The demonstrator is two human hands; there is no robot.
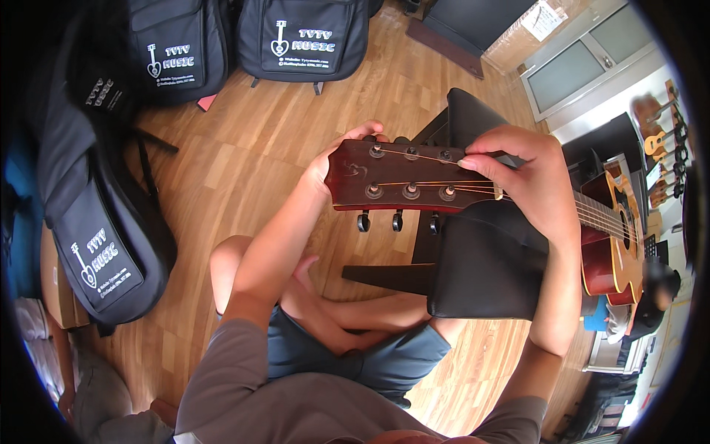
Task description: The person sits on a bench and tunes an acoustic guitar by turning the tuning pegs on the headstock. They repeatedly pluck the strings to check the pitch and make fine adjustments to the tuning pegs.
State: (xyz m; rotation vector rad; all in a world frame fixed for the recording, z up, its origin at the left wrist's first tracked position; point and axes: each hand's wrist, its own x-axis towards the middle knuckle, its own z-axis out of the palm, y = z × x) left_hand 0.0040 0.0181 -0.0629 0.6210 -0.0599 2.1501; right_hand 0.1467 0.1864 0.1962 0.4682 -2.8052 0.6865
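Observation:
An acoustic guitar's dark reddish-brown headstock (403,169) lies in front of me, its neck running right to the glossy red-sided body (603,259). My left hand (336,159) is closed around the headstock's left end, with fingertips beside a tuning peg (381,138) on the far edge. Part of that grip is hidden behind the wood. My right hand (529,174) pinches a thin string (425,156) between thumb and forefinger, just left of the nut (498,191). That string leads to the far row of posts. More strings run to the near row, where tuning pegs (398,220) hang below the edge.
A black padded seat (484,270) stands beneath the neck. Black guitar bags (111,244) lie at left, with more bags (303,41) at the far side. Another person's leg (111,403) shows at lower left. Guitars (658,144) hang on the right wall. The floor (222,170) is wooden.

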